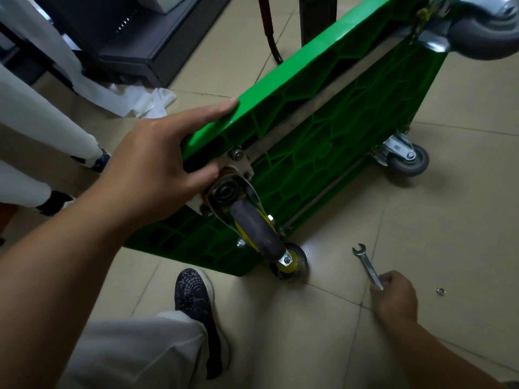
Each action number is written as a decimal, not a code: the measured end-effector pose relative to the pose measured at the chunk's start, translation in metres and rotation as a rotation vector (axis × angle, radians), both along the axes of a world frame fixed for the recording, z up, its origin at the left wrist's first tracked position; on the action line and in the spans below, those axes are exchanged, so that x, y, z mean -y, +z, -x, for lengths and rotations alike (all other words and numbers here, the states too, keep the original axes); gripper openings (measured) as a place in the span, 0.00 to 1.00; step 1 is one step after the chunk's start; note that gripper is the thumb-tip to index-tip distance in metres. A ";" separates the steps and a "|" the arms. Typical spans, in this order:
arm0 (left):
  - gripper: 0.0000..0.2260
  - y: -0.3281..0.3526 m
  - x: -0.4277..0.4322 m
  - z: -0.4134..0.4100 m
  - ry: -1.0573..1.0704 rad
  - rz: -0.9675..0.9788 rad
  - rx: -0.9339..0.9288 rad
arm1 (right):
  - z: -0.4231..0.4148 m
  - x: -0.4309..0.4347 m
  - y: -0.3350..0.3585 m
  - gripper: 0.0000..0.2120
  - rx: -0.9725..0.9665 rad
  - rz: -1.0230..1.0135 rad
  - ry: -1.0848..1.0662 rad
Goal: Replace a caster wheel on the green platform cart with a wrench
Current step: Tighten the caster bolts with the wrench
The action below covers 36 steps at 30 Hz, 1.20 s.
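- Grips, with left hand (157,175), raised rim of green platform cart (323,130), tipped on edge on floor tiles.
- Judges cart stiff ribbed plastic, bulky rather than heavy; best held at rim.
- Notes caster wheel (252,226) bolted at near lower corner; steel fork probably swivels, so steady by fork.
- Minds own shoe (196,304) just below.
- Pinches wrench (366,265) by its tail in right hand (396,296), near caster.
- Spots loose washer (441,291) beside, easily lost.
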State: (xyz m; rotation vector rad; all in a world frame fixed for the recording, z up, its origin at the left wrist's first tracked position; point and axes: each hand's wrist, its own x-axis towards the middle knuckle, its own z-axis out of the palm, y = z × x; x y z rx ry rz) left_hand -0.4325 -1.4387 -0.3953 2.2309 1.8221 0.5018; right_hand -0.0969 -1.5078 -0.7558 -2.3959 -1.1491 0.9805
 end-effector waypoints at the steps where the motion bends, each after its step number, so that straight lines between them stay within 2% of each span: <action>1: 0.33 0.000 0.000 0.000 0.002 -0.003 0.002 | -0.002 0.001 0.000 0.05 0.033 0.015 0.021; 9: 0.32 0.000 0.000 -0.003 -0.002 -0.004 0.033 | -0.020 0.002 -0.015 0.04 0.305 0.108 0.195; 12: 0.32 -0.001 -0.003 -0.002 -0.010 -0.009 0.033 | -0.026 0.003 -0.020 0.05 0.174 0.127 0.197; 15: 0.32 -0.001 -0.003 -0.001 -0.021 -0.026 0.026 | -0.054 0.003 -0.022 0.07 0.147 -0.006 0.165; 17: 0.32 -0.001 -0.003 0.000 -0.019 -0.049 0.015 | -0.082 0.002 -0.025 0.16 0.283 -0.051 0.040; 19: 0.32 -0.002 -0.003 -0.001 -0.023 -0.056 0.006 | -0.110 0.001 -0.032 0.27 0.345 0.069 -0.118; 22: 0.33 -0.002 -0.001 -0.002 -0.011 -0.061 -0.037 | -0.124 -0.008 -0.035 0.32 0.204 0.190 -0.131; 24: 0.33 -0.004 0.000 0.000 0.001 -0.060 -0.043 | -0.123 -0.014 -0.033 0.28 0.158 0.169 -0.114; 30: 0.33 -0.009 -0.005 0.007 -0.040 -0.025 0.025 | -0.118 -0.018 -0.033 0.06 0.167 0.128 -0.034; 36: 0.34 -0.012 -0.008 0.011 -0.058 -0.031 0.024 | -0.107 -0.020 -0.036 0.05 0.179 0.131 -0.042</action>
